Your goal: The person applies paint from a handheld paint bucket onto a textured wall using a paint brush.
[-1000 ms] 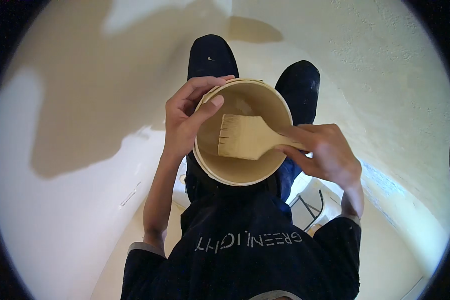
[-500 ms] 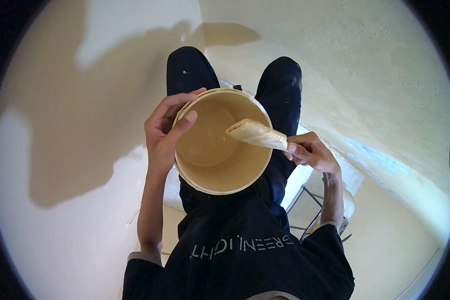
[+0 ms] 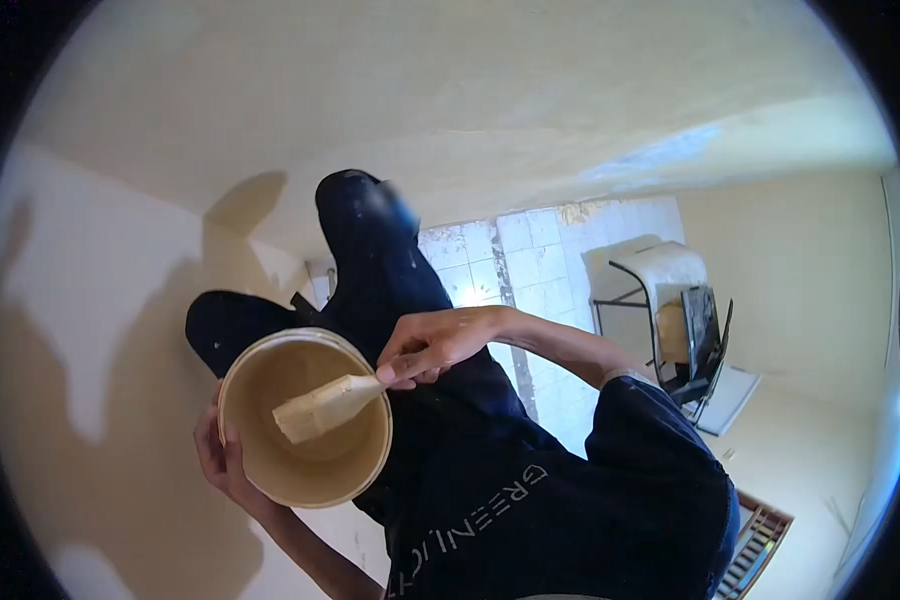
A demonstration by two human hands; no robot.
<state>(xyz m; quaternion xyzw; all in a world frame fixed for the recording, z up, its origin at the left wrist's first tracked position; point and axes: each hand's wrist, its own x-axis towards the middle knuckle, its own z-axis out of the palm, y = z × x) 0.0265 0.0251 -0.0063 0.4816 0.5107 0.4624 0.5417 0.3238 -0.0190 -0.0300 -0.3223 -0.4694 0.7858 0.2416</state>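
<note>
A round bucket (image 3: 378, 465), its inside coated in cream paint, is tilted so that I look into it. My left hand (image 3: 222, 452) grips it at the left, thumb over the rim and fingers round the outside. A wide paintbrush (image 3: 330, 405), covered in the same cream paint, reaches across the bucket's mouth with its bristles pointing down and left. The brush's handle end is pinched in my right hand (image 3: 435, 345), just beyond the bucket's right rim. Most of the handle is hidden by the fingers.
My knees in dark trousers (image 3: 370, 250) are beyond the bucket. Cream walls (image 3: 420, 80) rise close ahead and to the left. White floor tiles (image 3: 545, 240) lie below at right, where a chair (image 3: 670, 280) stands with things on it. A wooden slatted object (image 3: 760, 545) is lower right.
My view and body have turned, so the bucket now appears lower and further left. The brush has swung to point down-left across the bucket. The chair and tiled floor have come more into view.
</note>
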